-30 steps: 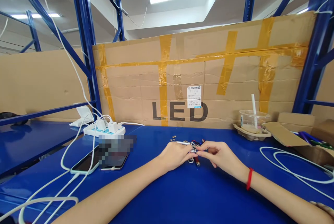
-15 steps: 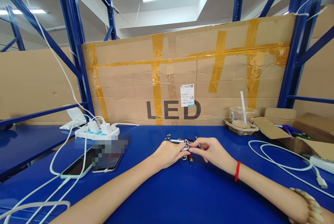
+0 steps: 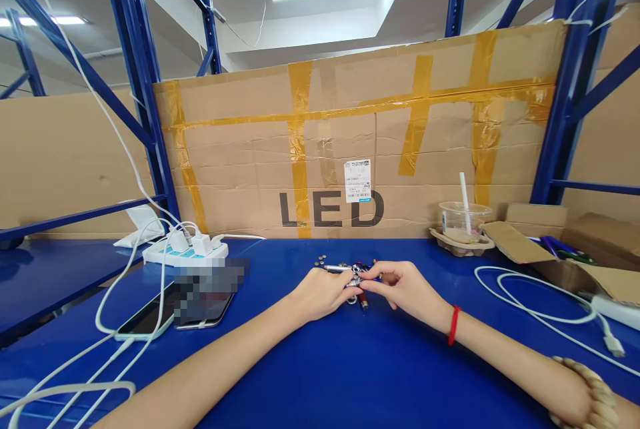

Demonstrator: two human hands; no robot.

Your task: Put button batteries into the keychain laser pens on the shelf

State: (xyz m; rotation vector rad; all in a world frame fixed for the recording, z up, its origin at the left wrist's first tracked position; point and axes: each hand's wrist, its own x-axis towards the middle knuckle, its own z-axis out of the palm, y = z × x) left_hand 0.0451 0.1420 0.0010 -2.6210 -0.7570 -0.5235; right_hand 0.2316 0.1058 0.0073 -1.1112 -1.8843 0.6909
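Metal glints between the two hands at the middle of the blue tabletop [image 3: 350, 375]: a small silver piece [image 3: 355, 279] is pinched from both sides, the left hand [image 3: 323, 292] closing thumb and forefinger on its left end, the right hand [image 3: 403, 285] closing its fingertips on the right end. Both grips are pressed tight, with no gap showing between fingers and piece; the remaining fingers curl loosely under. What exactly the piece is cannot be told at this size. It sits just above a little heap of pen-like parts [image 3: 363, 299], silver and dark red, lying on the table under the knuckles, and a slim silver tube [image 3: 334, 268] pokes out to the left just behind the left hand. A scatter of tiny round metal bits [image 3: 320, 262] lies close behind that. The right wrist wears a red string [image 3: 453, 325].

Off to the left lie a phone [image 3: 145, 319] on a white cable and a white power strip [image 3: 185, 254] with chargers plugged in. At the back stands a taped cardboard sheet [image 3: 425, 149] printed LED. A clear plastic cup [image 3: 463, 221] with a straw sits in a pulp tray to the right, near a coiled white cable [image 3: 530, 302]
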